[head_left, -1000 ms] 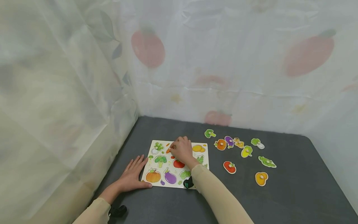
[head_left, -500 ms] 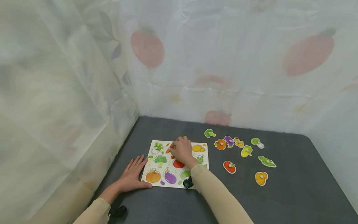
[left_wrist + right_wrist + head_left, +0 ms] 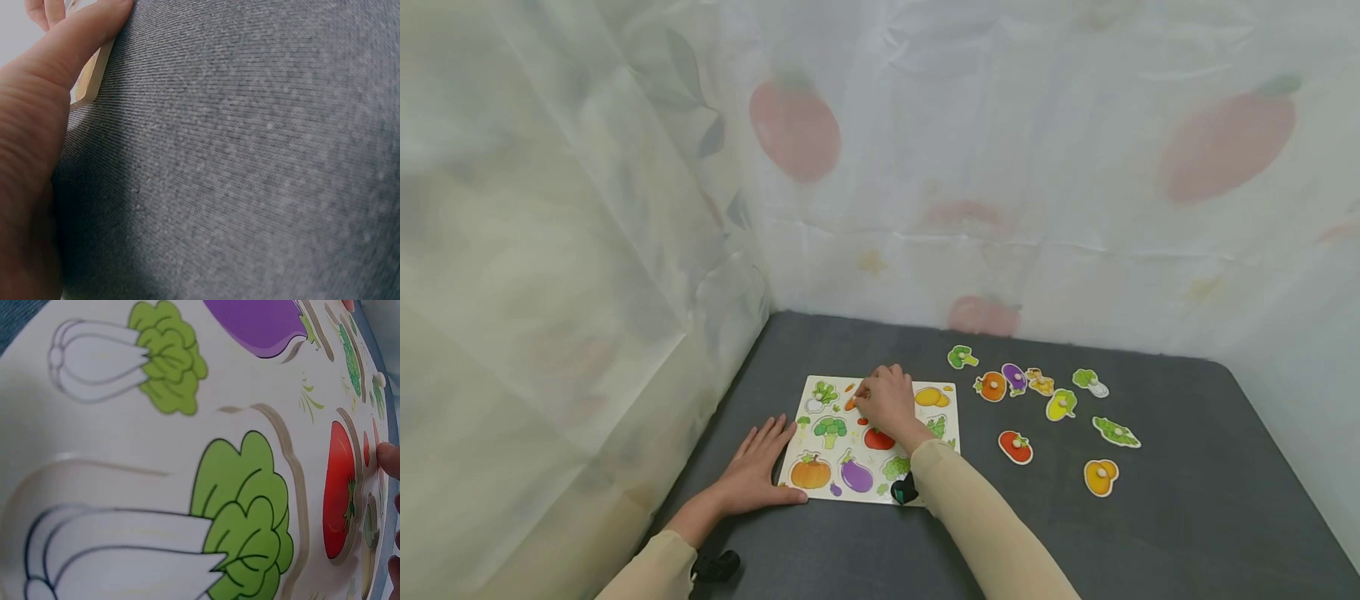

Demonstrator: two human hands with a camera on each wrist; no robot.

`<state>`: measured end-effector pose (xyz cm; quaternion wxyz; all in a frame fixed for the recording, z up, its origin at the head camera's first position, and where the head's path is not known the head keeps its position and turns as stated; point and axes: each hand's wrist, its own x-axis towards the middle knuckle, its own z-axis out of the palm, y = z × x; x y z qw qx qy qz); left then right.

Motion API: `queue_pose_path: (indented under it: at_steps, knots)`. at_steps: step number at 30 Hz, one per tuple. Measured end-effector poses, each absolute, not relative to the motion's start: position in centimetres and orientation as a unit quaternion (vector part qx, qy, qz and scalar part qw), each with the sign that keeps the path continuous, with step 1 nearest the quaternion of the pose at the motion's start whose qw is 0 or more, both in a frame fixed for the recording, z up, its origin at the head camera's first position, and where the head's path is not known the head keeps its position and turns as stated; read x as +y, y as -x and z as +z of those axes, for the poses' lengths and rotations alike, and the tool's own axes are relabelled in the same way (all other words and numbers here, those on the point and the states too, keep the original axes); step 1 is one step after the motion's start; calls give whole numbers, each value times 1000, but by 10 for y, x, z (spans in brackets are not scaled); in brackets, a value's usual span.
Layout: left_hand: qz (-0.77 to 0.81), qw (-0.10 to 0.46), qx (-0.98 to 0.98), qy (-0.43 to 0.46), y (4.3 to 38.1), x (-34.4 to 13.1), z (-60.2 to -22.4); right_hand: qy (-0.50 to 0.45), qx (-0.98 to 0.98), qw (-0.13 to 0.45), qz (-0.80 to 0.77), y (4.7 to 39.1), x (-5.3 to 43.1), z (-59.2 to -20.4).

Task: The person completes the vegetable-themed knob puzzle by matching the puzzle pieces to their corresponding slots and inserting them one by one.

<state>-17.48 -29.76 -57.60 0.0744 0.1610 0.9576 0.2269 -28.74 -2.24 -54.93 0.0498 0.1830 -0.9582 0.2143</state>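
A white vegetable puzzle board (image 3: 844, 440) lies on the dark table, with printed recesses such as an eggplant (image 3: 857, 475), a pumpkin (image 3: 810, 472) and a tomato (image 3: 339, 487). My right hand (image 3: 889, 404) reaches over its upper middle, fingers curled and pinching at the carrot puzzle piece (image 3: 851, 404); the fingers hide most of that piece. In the right wrist view its fingertips (image 3: 390, 459) show at the right edge. My left hand (image 3: 754, 468) lies spread at the board's left side. Its thumb (image 3: 87, 37) rests across the lower-left corner.
Right of the board lie several loose knobbed pieces, among them broccoli (image 3: 961, 357), pumpkin (image 3: 992, 387), eggplant (image 3: 1015, 378), tomato (image 3: 1016, 447), pea pod (image 3: 1116, 432), bok choy (image 3: 1090, 382) and a yellow potato-like piece (image 3: 1101, 478). Printed curtains (image 3: 880, 167) stand behind and at the left.
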Motion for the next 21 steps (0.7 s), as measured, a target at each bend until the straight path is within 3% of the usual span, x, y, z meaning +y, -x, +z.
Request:
queue_pose_path:
  at_steps: [11,21]
  knots:
    - [227,73,957,-163,176,-296,-578,-179,-957,52,222,288,-14,-551]
    - [230,73,955,-170,181,-292,-577,-192,-928,107,300,298,57,-510]
